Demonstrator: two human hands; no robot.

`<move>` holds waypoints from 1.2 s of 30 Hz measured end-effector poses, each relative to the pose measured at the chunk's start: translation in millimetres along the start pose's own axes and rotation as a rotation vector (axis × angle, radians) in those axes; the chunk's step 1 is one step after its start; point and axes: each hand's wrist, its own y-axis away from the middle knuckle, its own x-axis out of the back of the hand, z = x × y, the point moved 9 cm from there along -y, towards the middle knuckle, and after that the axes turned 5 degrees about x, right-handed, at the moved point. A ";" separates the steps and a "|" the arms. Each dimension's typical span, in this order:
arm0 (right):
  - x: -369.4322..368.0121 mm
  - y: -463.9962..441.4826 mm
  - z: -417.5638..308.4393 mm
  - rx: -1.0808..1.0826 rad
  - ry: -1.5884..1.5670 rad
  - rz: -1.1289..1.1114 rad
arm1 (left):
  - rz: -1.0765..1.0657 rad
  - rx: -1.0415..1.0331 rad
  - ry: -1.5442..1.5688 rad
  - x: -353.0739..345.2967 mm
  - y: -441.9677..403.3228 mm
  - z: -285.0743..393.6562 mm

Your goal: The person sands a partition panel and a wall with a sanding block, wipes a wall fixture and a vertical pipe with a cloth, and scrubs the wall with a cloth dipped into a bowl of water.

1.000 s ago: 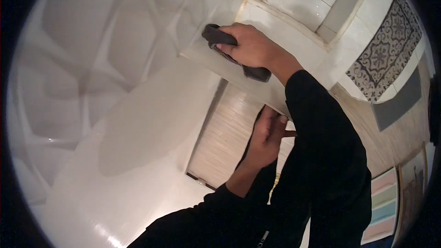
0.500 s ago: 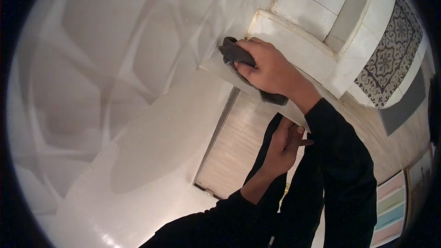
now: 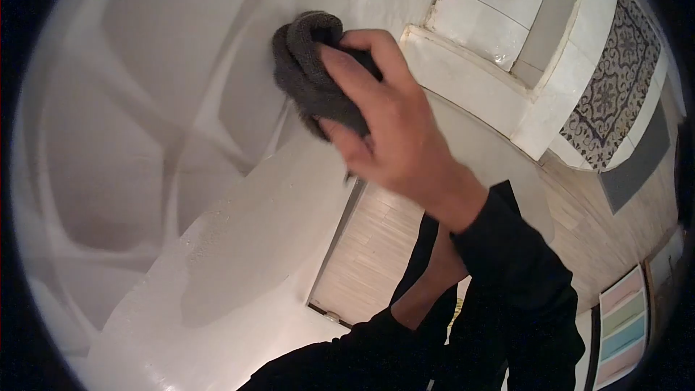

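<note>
A bunched dark grey cloth (image 3: pixel 311 72) is gripped in my right hand (image 3: pixel 398 127), thumb below and fingers over it. The cloth is against or very near the white wall with raised curved patterns (image 3: pixel 130 101), above the white door-like panel (image 3: pixel 282 224). My left hand (image 3: pixel 447 250) is lower down, mostly covered by my right forearm and sleeve; its fingers are hidden.
A white tiled basin (image 3: pixel 478 25) with a stained rim and a dark drain hole is at the upper right. Beside it lies a patterned mat (image 3: pixel 619 80) and a grey mat (image 3: pixel 637 159). Wood-look floor and coloured drawers (image 3: pixel 622 326) are at the right.
My right hand has moved up and left with the cloth, off the pale ledge and over to the wall. My left hand's fingers have gone out of sight behind my right arm.
</note>
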 end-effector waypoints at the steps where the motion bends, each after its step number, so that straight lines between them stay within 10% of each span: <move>1: 2.0 -0.1 10.0 0.020 0.104 -0.037 | 0.012 -0.035 -0.015 2.5 -6.0 15.4; 11: -2.7 72.0 113.8 -0.545 -0.249 -0.568 | 0.011 0.198 0.408 -5.5 -24.6 38.3; 19: 2.4 51.7 66.5 -0.280 -0.500 -0.474 | 0.043 0.229 0.433 -7.0 -21.0 36.7; 36: -37.7 90.5 213.8 -0.602 0.262 -0.762 | 0.066 0.337 0.289 -3.2 -17.7 36.6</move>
